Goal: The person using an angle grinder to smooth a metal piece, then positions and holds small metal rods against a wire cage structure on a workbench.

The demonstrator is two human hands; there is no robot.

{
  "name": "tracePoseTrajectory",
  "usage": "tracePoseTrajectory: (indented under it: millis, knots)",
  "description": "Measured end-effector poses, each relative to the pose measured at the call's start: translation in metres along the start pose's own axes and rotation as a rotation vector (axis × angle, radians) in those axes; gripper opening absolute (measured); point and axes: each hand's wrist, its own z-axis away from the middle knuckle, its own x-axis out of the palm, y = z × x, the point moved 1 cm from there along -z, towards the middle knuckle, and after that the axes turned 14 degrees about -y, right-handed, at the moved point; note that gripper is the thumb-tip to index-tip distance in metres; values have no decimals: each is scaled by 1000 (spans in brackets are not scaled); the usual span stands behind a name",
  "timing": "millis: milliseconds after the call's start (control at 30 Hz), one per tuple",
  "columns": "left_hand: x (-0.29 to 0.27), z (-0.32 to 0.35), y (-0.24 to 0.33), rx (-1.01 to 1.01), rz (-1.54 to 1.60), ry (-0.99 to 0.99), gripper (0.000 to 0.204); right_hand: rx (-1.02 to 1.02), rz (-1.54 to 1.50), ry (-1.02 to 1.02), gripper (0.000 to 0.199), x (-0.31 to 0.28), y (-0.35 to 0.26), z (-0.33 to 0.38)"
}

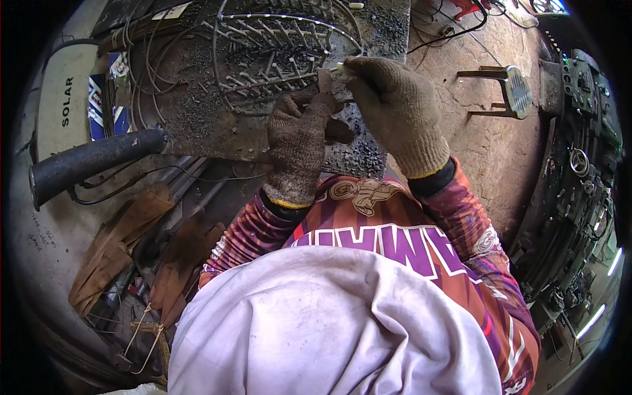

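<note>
Though over tabletop (245, 139), hands (294, 146) (399, 112) near edge (405, 33).

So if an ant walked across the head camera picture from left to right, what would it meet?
White box → gloved left hand → gloved right hand → little stool → big dark machine.

- Gloves (405, 118): rough, matt knit cloth
- Strip (324, 81): dull metal
- Rack (270, 83): rough metal
- Desk (197, 108): gritty, matt
- Headcloth (309, 316): smooth, matt cloth
- Floor (487, 155): rough, stone-like
</note>
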Motion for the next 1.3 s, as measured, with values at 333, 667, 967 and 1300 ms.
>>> tracePoseTrajectory:
  millis: [333,667,967,1300]
  knots:
    - [-6,-4,-5,69,30,-41,34,-11,84,-109,22,4,-8,-5]
    - [-3,1,-1,64,6,35,35,-47,170,-146,15,-3,-6,-5]
    - [15,3,0,-46,-115,-20,33,140,-135,-9,19,-13,34,7]
    - [15,-16,-10,-20,-66,113,27,-64,-136,17,21,-1,38,-3]
